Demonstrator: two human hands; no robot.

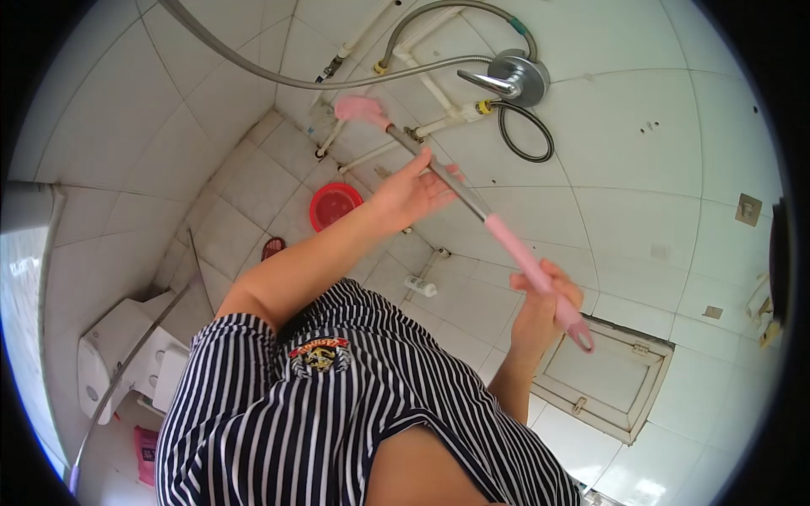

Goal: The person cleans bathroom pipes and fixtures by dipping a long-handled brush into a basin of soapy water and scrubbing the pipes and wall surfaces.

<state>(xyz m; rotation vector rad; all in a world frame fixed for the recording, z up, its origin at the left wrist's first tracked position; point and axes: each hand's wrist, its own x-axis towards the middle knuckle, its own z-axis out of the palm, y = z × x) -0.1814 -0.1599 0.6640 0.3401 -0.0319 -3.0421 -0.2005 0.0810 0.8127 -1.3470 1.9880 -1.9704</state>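
Observation:
A long brush (519,250) with a pink head, a grey metal shaft and a pink handle slants across the view, its head at the upper left and its looped end at the lower right. Around the lower handle my right hand (544,305) is closed. My left hand (419,192) lies under the metal shaft, with the thumb at its near side and the other fingers stretched out beneath it. The brush head is near the wall pipes, above a red basin (336,207) on the floor.
On the tiled wall sit a chrome mixer tap (519,78) with hoses and white pipes. A white bottle (420,286) and a red slipper (272,247) lie on the floor. A framed hatch (603,371) is low at right; a thin pole (139,354) leans at left.

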